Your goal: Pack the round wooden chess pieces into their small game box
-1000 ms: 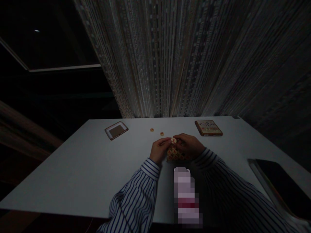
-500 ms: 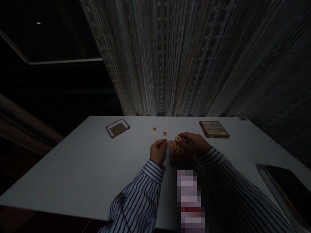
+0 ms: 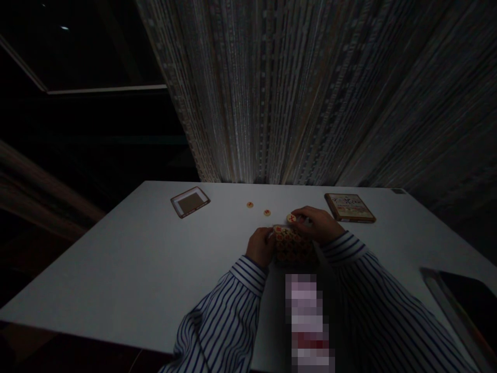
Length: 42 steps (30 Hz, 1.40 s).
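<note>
Between the fingertips of my right hand [image 3: 319,224] is a round, pale xiangqi piece [image 3: 291,218] with a red character facing up. It is just above the far edge of a packed set of xiangqi pieces [image 3: 295,247], stacked in rows with red and black characters. My left hand [image 3: 261,246] is closed at the set's left side, its fingertips at the upper left corner. Whether a clear case surrounds the rows is too dark to tell. Two loose pieces, one further left [image 3: 250,205] and one nearer [image 3: 267,212], lie flat beyond my hands.
On the white table [image 3: 135,269], a shallow open box lid or tray [image 3: 190,202] lies back left. A printed box [image 3: 349,207] is at the back right. A dark flat object [image 3: 466,295] lies near the right edge. A string curtain [image 3: 264,93] hangs behind.
My left hand has moved right, against the set's left side. The piece in my right hand has shifted slightly away from the rows. The whole view has shifted a little.
</note>
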Each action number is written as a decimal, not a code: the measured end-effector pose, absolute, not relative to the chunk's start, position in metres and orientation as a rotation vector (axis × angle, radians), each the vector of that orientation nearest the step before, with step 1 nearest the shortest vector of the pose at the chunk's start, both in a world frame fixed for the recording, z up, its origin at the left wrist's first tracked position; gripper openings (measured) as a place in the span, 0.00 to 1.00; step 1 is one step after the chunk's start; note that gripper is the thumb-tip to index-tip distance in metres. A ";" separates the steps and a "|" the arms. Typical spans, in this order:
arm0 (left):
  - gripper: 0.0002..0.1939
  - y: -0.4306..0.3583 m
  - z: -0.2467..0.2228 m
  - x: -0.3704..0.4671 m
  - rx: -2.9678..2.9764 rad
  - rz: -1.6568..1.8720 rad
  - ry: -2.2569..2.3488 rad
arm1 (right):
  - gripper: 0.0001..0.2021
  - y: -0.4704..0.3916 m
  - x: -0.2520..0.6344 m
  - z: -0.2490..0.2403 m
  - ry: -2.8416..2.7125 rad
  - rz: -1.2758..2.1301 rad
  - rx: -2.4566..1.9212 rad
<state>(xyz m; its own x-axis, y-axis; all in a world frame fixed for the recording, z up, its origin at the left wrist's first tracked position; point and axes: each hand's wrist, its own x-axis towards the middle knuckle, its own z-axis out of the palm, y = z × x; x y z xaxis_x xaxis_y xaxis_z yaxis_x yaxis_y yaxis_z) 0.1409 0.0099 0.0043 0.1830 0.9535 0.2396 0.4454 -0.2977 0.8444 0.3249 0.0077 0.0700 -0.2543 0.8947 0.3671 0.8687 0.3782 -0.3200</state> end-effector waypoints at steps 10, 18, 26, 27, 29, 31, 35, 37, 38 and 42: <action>0.14 0.007 0.006 0.140 1.880 0.947 1.276 | 0.12 0.017 0.325 0.064 -2.273 0.132 -1.604; 0.14 0.005 0.008 0.140 1.878 0.933 1.269 | 0.13 0.018 0.323 0.057 -2.326 0.144 -1.777; 0.14 0.006 0.007 0.139 1.902 0.929 1.266 | 0.12 0.017 0.321 0.053 -2.372 0.174 -1.872; 0.14 0.006 0.006 0.139 1.890 0.942 1.269 | 0.12 0.017 0.320 0.053 -2.376 0.171 -1.878; 0.13 0.006 0.005 0.139 1.878 0.958 1.273 | 0.13 0.017 0.320 0.053 -2.389 0.168 -1.898; 0.13 0.007 0.004 0.139 1.893 0.950 1.288 | 0.14 0.017 0.319 0.052 -2.397 0.178 -1.927; 0.14 0.006 0.003 0.139 1.970 0.862 1.334 | 0.15 0.017 0.318 0.054 -2.444 0.221 -1.948; 0.14 0.006 0.004 0.139 1.999 0.827 1.351 | 0.16 0.017 0.318 0.055 -2.467 0.236 -1.955; 0.14 0.006 0.004 0.140 2.009 0.815 1.358 | 0.16 0.017 0.318 0.056 -2.470 0.239 -1.964; 0.15 0.006 0.007 0.140 2.051 0.771 1.383 | 0.16 0.017 0.316 0.058 -2.472 0.265 -2.005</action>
